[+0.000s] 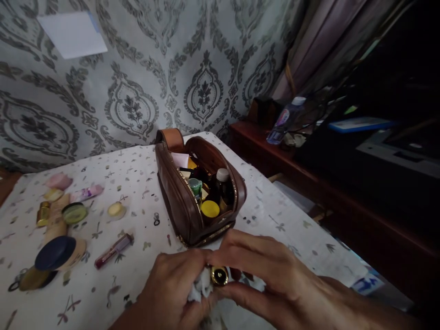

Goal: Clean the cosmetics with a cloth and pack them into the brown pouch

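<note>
My right hand [271, 275] is closed around a small round cosmetic container with a gold rim and black end [219, 276]; its body is mostly hidden by my fingers. My left hand [172, 288] is closed on a crumpled whitish cloth or tissue [201, 286], pressed against the container. Both hands meet at the near side of a brown leather toiletry bag [185, 215]. The bag stands unzipped. Inside it are a yellow-lidded jar [210, 209], a dark bottle with a pale cap [222, 175], a green-capped item [195, 185] and a pale pink packet [180, 159].
On the patterned white sheet [137, 284] at left lie a lip gloss tube [114, 250], a dark-blue-lidded jar [57, 253], a small cream-lidded pot [116, 210] and several other cosmetics. A reddish wooden desk [247, 137] with a plastic bottle [285, 120] borders the right.
</note>
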The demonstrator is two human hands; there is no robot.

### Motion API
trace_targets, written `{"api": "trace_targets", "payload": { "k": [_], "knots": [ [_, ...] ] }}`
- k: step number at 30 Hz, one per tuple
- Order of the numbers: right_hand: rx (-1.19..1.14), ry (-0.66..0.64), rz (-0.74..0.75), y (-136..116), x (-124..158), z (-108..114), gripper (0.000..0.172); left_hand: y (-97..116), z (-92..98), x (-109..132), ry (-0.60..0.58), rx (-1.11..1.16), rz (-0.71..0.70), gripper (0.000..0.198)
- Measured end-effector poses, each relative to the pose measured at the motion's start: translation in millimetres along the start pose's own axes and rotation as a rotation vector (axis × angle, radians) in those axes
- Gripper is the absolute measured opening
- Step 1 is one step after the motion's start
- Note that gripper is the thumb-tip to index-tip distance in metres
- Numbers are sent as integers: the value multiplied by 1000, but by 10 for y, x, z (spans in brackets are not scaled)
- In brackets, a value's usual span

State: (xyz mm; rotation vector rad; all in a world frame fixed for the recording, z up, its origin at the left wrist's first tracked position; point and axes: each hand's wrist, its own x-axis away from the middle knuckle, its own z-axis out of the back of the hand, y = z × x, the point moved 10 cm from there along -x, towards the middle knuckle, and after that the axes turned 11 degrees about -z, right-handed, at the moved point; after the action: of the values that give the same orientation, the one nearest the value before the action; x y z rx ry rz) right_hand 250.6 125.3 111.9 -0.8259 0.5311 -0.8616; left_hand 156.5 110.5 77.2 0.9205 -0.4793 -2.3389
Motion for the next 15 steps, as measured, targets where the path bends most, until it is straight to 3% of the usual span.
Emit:
{"api": "trace_targets", "payload": {
  "k": [3, 9, 15],
  "knots": [
    [18, 62, -9, 21, 14, 145, 24, 4, 40, -52, -18, -20, -19, 23],
    [-81, 248, 35, -23, -45, 614, 11, 27, 264, -177, 89, -252, -138, 37],
    [-11, 390, 37, -41, -92, 867, 6, -79, 202, -186, 46, -522, -135, 47]
  ]
}}
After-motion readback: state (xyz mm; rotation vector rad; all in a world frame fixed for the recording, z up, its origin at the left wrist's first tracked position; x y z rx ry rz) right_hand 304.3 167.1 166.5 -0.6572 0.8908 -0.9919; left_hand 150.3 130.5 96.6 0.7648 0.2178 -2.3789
